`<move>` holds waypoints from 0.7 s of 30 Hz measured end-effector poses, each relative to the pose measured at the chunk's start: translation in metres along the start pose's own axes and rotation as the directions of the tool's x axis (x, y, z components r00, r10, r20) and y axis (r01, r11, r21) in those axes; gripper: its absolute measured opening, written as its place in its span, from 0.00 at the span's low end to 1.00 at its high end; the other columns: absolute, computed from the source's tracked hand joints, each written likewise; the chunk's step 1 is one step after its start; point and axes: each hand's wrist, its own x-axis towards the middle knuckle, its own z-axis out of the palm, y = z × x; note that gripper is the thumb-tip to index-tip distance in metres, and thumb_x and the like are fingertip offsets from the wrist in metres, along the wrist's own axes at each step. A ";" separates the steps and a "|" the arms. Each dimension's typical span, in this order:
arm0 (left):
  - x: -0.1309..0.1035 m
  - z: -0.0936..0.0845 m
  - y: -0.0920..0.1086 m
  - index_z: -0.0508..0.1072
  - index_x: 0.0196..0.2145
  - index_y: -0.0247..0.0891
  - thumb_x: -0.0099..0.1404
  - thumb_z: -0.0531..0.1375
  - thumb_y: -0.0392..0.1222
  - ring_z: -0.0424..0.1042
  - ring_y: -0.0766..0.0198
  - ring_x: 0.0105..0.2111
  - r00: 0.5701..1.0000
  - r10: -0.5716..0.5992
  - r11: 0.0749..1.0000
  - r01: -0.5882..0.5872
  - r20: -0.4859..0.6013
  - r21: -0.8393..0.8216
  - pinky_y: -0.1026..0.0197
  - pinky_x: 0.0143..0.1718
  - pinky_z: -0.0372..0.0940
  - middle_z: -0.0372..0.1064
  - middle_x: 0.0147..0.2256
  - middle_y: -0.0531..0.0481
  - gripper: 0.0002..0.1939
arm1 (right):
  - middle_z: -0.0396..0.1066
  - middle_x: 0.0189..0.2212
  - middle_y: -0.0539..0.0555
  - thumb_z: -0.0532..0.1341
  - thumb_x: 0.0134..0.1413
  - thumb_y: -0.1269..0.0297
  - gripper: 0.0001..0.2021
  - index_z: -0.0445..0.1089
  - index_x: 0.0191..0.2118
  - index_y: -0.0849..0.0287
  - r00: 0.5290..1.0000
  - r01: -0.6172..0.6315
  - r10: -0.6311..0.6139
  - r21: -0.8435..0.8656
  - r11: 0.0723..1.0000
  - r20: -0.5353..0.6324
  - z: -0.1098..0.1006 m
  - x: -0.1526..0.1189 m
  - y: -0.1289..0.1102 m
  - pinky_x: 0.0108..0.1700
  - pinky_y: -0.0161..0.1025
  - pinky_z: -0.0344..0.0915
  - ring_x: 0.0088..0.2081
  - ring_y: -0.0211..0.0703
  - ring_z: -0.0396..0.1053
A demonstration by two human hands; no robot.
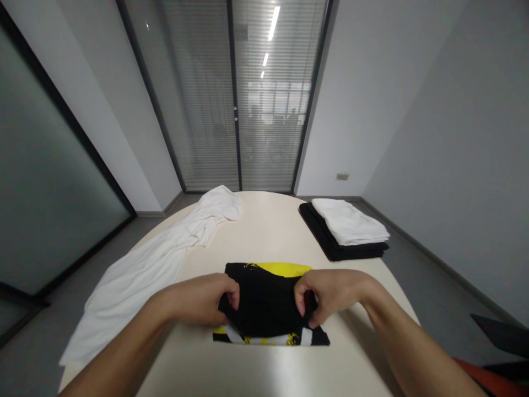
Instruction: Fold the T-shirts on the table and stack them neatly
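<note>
A black garment with yellow and white patterning (pixel 266 306) lies folded into a compact rectangle near the front of the table. My left hand (pixel 210 298) pinches the left corner of its upper black layer. At the right corner of that same layer, my right hand (pixel 326 295) has its fingers closed on the cloth. The held layer is lifted slightly, and a patterned strip shows beneath its near edge. A yellow area shows along the far edge. The kind of garment cannot be made out.
A loose white garment (pixel 144 275) stretches along the table's left side. At the back right, a folded white cloth (pixel 349 220) rests on folded black cloth (pixel 359 251). The pale table (pixel 264 226) has a rounded far edge, with glass doors (pixel 235 138) beyond.
</note>
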 end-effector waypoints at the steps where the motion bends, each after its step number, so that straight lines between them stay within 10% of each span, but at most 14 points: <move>1: -0.001 -0.001 0.002 0.78 0.38 0.44 0.50 0.65 0.33 0.73 0.61 0.38 1.000 0.003 1.000 -0.003 0.005 0.001 0.63 0.38 0.64 0.76 0.38 0.55 0.16 | 0.75 0.29 0.47 0.72 0.40 0.61 0.16 0.79 0.39 0.58 1.000 0.003 -0.003 -0.002 1.000 0.000 0.000 -0.001 0.000 0.30 0.31 0.60 0.29 0.36 0.68; 14: -0.005 -0.005 0.011 0.83 0.36 0.44 0.61 0.65 0.49 0.75 0.60 0.35 0.996 0.084 0.995 -0.083 0.018 -0.060 0.63 0.38 0.66 0.79 0.35 0.51 0.10 | 0.78 0.30 0.50 0.74 0.39 0.49 0.20 0.82 0.36 0.57 0.998 -0.013 0.008 0.082 0.997 0.060 0.003 -0.004 -0.006 0.32 0.32 0.63 0.31 0.40 0.72; 18: 0.005 -0.007 0.006 0.80 0.45 0.45 0.68 0.59 0.50 0.75 0.57 0.43 0.960 0.124 0.992 -0.121 -0.253 0.027 0.59 0.47 0.66 0.78 0.43 0.49 0.14 | 0.76 0.28 0.52 0.66 0.53 0.49 0.18 0.79 0.37 0.60 0.991 0.119 -0.104 0.193 0.974 -0.086 -0.005 -0.002 0.003 0.33 0.34 0.64 0.30 0.40 0.72; 21: 0.020 -0.003 -0.011 0.76 0.53 0.45 0.71 0.56 0.52 0.69 0.52 0.56 0.837 0.074 0.994 -0.018 -0.543 0.108 0.52 0.61 0.57 0.73 0.55 0.45 0.19 | 0.75 0.30 0.53 0.61 0.59 0.50 0.17 0.76 0.40 0.60 0.893 0.156 -0.101 0.090 0.984 -0.439 -0.016 0.001 0.018 0.33 0.35 0.62 0.30 0.39 0.69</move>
